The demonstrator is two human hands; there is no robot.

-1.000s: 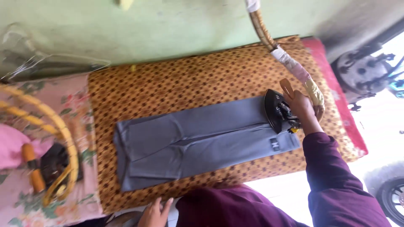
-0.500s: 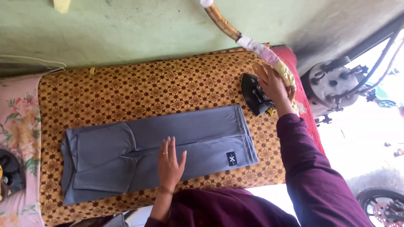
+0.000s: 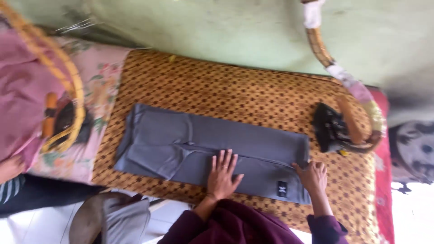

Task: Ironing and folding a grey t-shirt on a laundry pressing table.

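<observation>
A pair of grey trousers (image 3: 199, 140) lies folded lengthwise on a brown patterned cloth (image 3: 235, 95) that covers the ironing surface. My left hand (image 3: 222, 175) rests flat on the trousers' near edge, fingers spread. My right hand (image 3: 312, 175) touches the right end of the trousers by the waistband, next to a small dark label (image 3: 282, 189); whether its fingers pinch the fabric is unclear. A black iron (image 3: 332, 128) with a brown handle stands on the cloth at the right, apart from both hands.
A cloth-wrapped cord (image 3: 337, 68) runs from the iron up to the green wall (image 3: 226, 31). At the left sit a yellow wicker basket (image 3: 68, 90) with pink cloth and a floral sheet (image 3: 101, 77). Another person's hand (image 3: 10, 167) shows at the left edge.
My right hand has let go of the iron, which now stands alone, and has come down to the trousers' waistband end. My left hand stays flat on the trousers. The view has shifted.
</observation>
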